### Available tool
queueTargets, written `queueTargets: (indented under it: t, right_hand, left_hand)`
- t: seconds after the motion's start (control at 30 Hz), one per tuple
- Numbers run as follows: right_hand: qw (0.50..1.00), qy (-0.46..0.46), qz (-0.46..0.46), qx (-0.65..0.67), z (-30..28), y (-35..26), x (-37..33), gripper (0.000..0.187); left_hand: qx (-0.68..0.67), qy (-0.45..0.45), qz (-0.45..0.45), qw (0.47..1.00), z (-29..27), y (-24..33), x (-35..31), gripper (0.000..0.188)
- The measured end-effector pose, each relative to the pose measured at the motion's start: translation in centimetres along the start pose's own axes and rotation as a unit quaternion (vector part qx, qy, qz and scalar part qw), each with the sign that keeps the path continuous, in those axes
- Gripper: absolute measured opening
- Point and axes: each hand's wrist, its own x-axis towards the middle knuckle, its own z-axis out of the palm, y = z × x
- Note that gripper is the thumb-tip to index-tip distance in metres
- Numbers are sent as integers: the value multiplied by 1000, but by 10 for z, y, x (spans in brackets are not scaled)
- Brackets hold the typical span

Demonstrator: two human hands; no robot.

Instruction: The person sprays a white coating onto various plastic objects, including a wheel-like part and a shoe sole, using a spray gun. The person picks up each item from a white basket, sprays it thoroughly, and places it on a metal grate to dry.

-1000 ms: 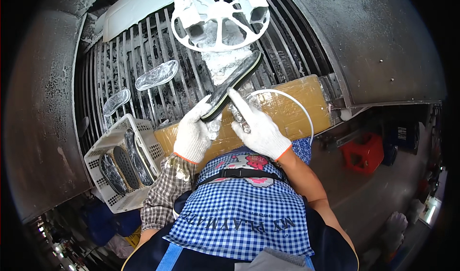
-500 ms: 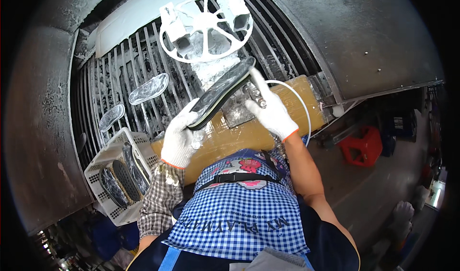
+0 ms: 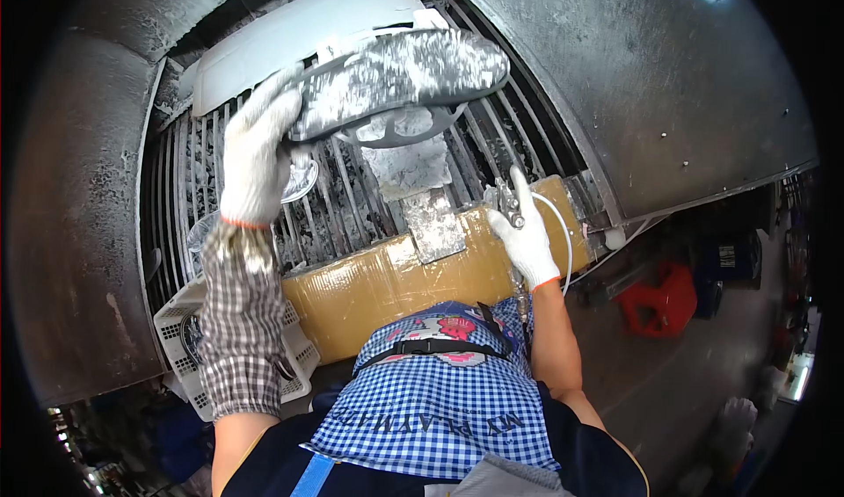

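1. Hands: the left hand (image 3: 255, 159), in a white knit glove with a checked sleeve guard (image 3: 236, 321) on the forearm, is raised above the grille and closed on the left end of a shoe sole (image 3: 400, 79). The right hand (image 3: 526, 233), also in a white glove, is closed around a small metal spray gun (image 3: 508, 203), with the index finger stretched up along its side.
2. Held part: the shoe sole is dark, with a mottled grey-white coating on the face turned to the camera. It lies almost level, high in the picture, above the grille and well apart from the right hand.
3. Hose: a thin white hose (image 3: 564, 233) loops from the spray gun around the right of the right hand.
4. Fixture: a white spoked wheel (image 3: 396, 132) shows partly beneath the sole; most of it is hidden.
5. Work surface: a slatted metal grille (image 3: 352, 207), crusted with grey residue, slopes away from the person. A grey coated plate (image 3: 432, 224) rests on it between the two hands.
6. Front edge: a brown cardboard strip (image 3: 396, 282) wrapped in tape runs along the near side of the grille, just beside the person's blue checked apron (image 3: 431, 400).
7. Surroundings: a white plastic basket (image 3: 180, 339) holding dark soles stands at lower left, behind the left forearm. A red container (image 3: 659, 299) sits on the floor at right. Metal hood walls (image 3: 668, 84) enclose the grille.
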Motion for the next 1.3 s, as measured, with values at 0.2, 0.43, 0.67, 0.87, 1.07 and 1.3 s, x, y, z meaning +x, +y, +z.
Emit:
queueTargets:
  t: [0.2,0.43,0.67,0.87,1.07,1.3]
  right_hand:
    - [1000,-1,-6,9,2,1,0,84]
    - [1000,-5,3,19,0,-4,-4,84]
    - [1000,-2,-2,-7,-1,1,-4,84]
    - [997,-10,11,70,0,6,-4,86]
    - [999,2,8,38,2,-16,-7,81]
    - [994,-3,-3,112,3,-30,-9,65]
  left_hand:
    - [13,-32,36,999,-12,10,85,40]
    - [25,-5,25,999,-10,4,115,38]
    - [74,6,-8,997,-15,-10,120,41]
    - [209,14,52,977,-28,-17,129,49]
    - [219,43,40,974,-29,-16,123,51]
    - [206,60,-11,977,-40,-32,120,57]
